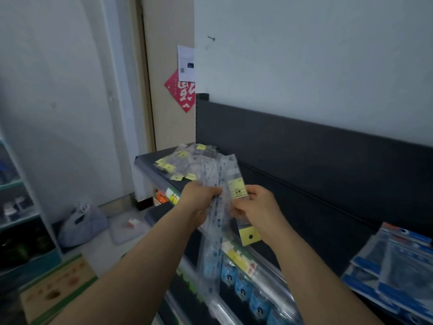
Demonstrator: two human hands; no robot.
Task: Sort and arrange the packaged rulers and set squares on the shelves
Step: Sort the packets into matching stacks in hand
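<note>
Sorting step: the left hand (199,202) grips the ruler bundle (214,233) and the right hand (259,207) pinches one packet (237,190). Next it likely needs laying flat on the shelf (304,219).

Packaged rulers held over the shelf, other packs lying on it.

The left hand (199,200) grips a bundle (216,221) of long clear ruler packs, which hangs tilted down toward the near side. The right hand (257,207) pinches one pack (237,189) with a yellow label and a yellow header with a hole. On the dark shelf (316,207), a loose pile (181,161) of clear packs with yellow tags lies at the far left end. Blue-edged packs (393,266) are stacked at the near right.
</note>
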